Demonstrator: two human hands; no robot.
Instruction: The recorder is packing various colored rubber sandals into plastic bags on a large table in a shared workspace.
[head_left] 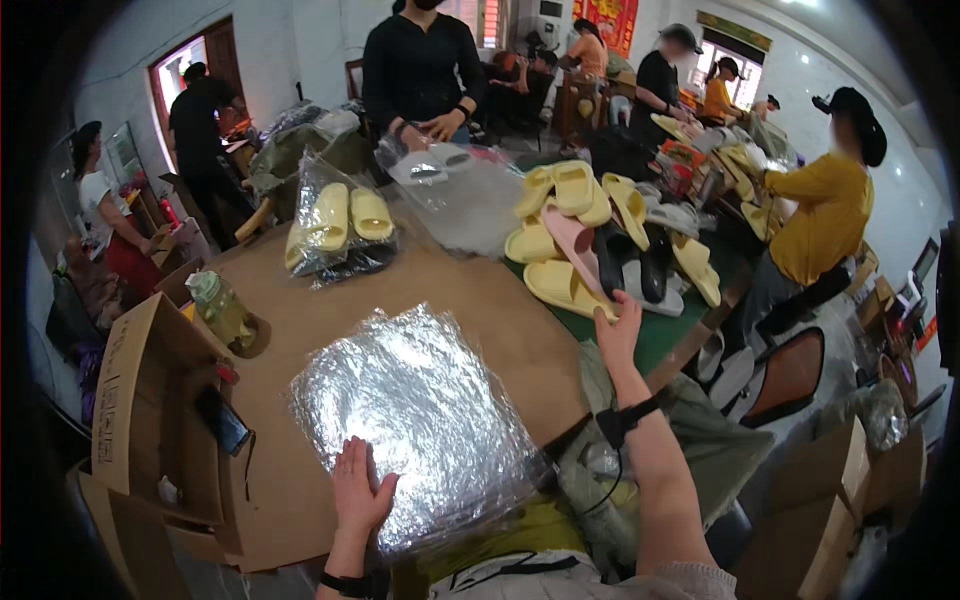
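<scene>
The left hand (pixel 358 490) lies flat and open on a stack of clear plastic bags (pixel 420 420) in the lower centre; the right hand (pixel 618 330), fingers spread, reaches toward the yellow slippers (pixel 565 285) at centre right, gripping nothing

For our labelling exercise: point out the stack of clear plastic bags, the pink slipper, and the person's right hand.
stack of clear plastic bags (pixel 415 420), head view, middle of the top bag.
pink slipper (pixel 572 240), head view, its strap.
right hand (pixel 618 335), head view, back of the hand.
</scene>
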